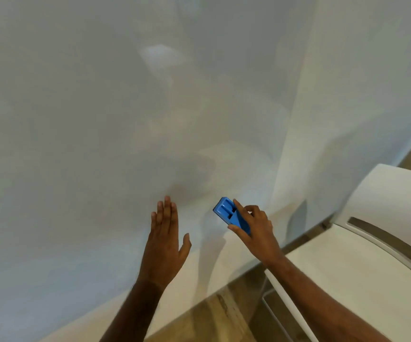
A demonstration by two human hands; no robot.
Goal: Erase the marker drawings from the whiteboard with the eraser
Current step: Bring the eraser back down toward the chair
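Far left and across most of the view: glossy whiteboard (pixel 76 119), wall-sized, surface hazy with faint reflections, no marker strokes readable anywhere on it. Pale lower edge of the board running diagonally down toward the bottom left, wooden floor (pixel 199 322) below it.

Left of centre: left hand (pixel 166 245) raised flat toward the board, fingers straight and close together, thumb spread out to the side — nothing held. Fingertips at the board's lower part; actual contact with the surface not certain from this angle. Bare forearm running down to the bottom edge.

Just right of that, apart from the left hand: blue eraser (pixel 226 213), a plastic block with recessed slots on its back, tilted diagonally, flat side toward the board's lower right area. Soft shadow below it on the white surface. Whether pad fully pressed against the board — cannot tell.

Gripping the eraser's right end: right hand (pixel 256 230), index finger laid along the top edge, thumb pinching from below, remaining fingers curled behind. Forearm stretching down to the lower right corner.

Further right: board's vertical edge, then plain white wall (pixel 360 82). Lower right: white chair (pixel 347 280) with curved backrest and a grey slot across it, seat near the right forearm.
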